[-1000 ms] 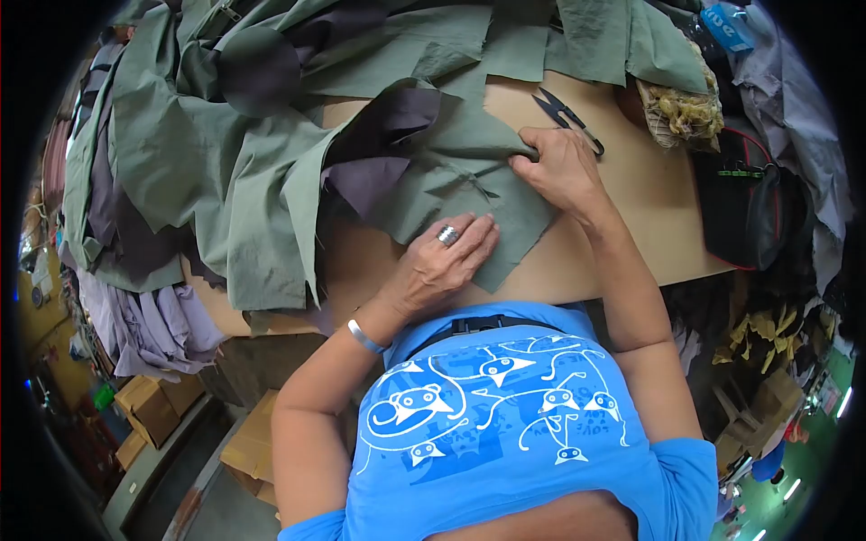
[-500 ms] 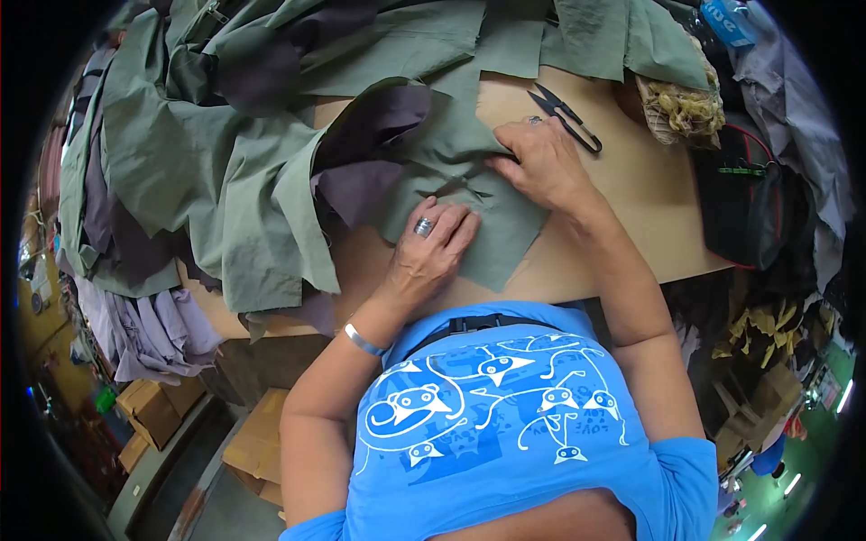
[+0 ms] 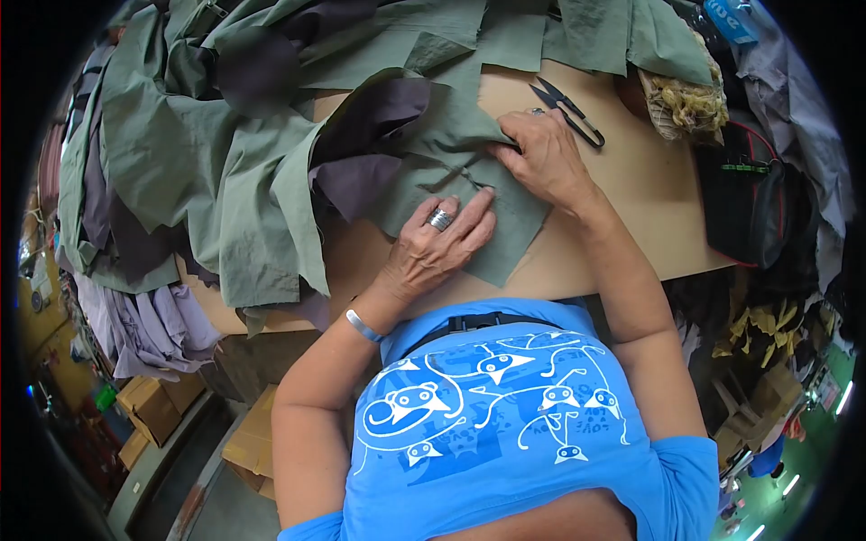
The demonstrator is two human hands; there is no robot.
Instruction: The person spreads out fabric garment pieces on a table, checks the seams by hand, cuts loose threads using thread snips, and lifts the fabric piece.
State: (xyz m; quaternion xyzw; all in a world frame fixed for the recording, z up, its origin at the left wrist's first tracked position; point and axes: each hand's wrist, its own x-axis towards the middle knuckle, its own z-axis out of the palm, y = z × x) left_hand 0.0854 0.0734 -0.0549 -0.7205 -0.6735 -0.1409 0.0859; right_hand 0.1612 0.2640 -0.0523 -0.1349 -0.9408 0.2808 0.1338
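Note:
A green cloth piece with dark lining lies on the tan table in front of me. My left hand, with a wide silver ring, rests on its lower part, fingers spread near a small slit or fold. At the cloth's right edge, my right hand pinches the fabric between thumb and forefinger. Just beyond my right hand lie black thread snips, touched by neither hand. The dark purple lining shows in folds to the left of the slit.
Green garments heap across the table at the left and back. On the right are a yellowish bundle, a black bag with red trim and a blue-labelled bottle. Lilac cloth hangs at the left edge; cardboard boxes stand below.
The cloth and my right hand have shifted slightly left and up. My left hand has moved left, then back rightwards a little over the slit, while the snips stay almost in place.

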